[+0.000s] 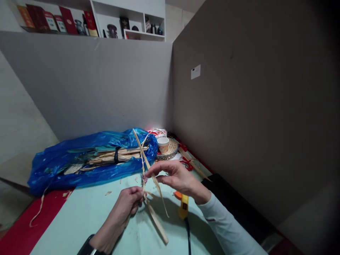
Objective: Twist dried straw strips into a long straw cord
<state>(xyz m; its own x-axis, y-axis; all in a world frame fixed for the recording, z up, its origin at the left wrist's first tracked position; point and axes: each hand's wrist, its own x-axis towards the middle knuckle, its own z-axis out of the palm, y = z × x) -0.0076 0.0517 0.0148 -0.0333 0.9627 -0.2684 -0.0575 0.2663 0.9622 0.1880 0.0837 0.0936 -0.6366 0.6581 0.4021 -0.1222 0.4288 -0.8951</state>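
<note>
Cord [142,163], over the surface's [71,219] middle, lower end pinched in left hand [131,200]. Strip [138,141], slanting across, between thumb and forefinger of right hand [175,175]. Best worked with left pinch firm, strands separate. Far edge: bag [63,156], cup [163,145]. Below right wrist: tool [183,207], a snag risk. Roomier toward left edge.

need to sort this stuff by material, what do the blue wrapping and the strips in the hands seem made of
Blue wrapping: thin, glossy plastic, judging by creases and highlights. Strips: probably dried plant fibre, perhaps husk; pale, mostly matte, tapering.
</note>
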